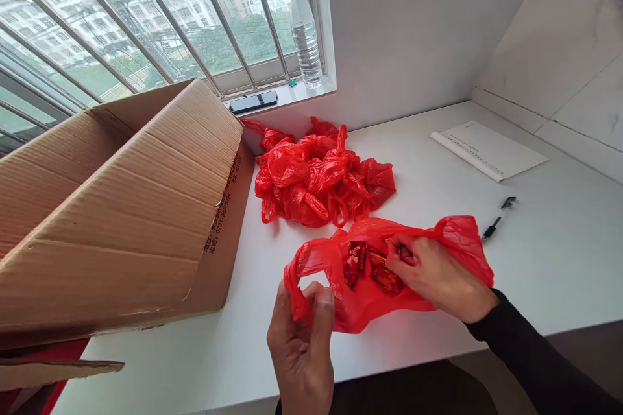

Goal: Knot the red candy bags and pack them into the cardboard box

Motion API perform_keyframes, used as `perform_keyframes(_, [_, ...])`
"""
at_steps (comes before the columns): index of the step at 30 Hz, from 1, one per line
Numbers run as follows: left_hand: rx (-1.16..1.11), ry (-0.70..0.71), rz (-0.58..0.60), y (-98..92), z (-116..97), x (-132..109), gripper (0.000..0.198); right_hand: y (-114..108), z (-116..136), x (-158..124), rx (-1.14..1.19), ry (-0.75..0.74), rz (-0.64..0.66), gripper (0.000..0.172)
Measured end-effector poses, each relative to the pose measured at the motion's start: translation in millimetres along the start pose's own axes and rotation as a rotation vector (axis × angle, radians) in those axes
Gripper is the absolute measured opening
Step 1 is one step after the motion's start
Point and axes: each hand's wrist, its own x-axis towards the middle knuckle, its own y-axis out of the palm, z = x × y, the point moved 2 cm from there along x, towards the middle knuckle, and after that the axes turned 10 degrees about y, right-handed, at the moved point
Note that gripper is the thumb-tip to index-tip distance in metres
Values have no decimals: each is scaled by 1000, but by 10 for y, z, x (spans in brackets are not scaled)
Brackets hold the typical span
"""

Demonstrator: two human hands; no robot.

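Note:
A red plastic bag (457,240) lies open on the white table (559,259) in front of me. My left hand (299,343) pinches the bag's left handle loop and holds it up. My right hand (438,275) reaches into the bag's mouth, fingers closed around small red wrapped sweets (357,259) that lie inside. Just behind is a heap of tied red plastic bags (318,175).
A big open cardboard box (111,207) lies on its side at the left, its flap raised. A paper sheet (487,149) and a black pen (499,219) are at the right. On the window sill stand a water bottle (305,32) and a phone (253,102).

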Motion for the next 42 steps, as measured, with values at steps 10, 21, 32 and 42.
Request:
perform_keyframes(10, [79,-216,-167,95,22,-116,28,254,131,118,-379,-307,-175,24])
perform_keyframes(21, [75,-67,-26,8,35,-65,21,553,240,237,-340,-450,-111,12])
perform_keyframes(32, [10,-111,-84,35,-44,-106,17,553,261,-100,-262,-572,-15,28])
perform_keyframes(42, [-23,-55,-50,-10,-8,-66,14,625,209,-91,-268,-560,-96,37])
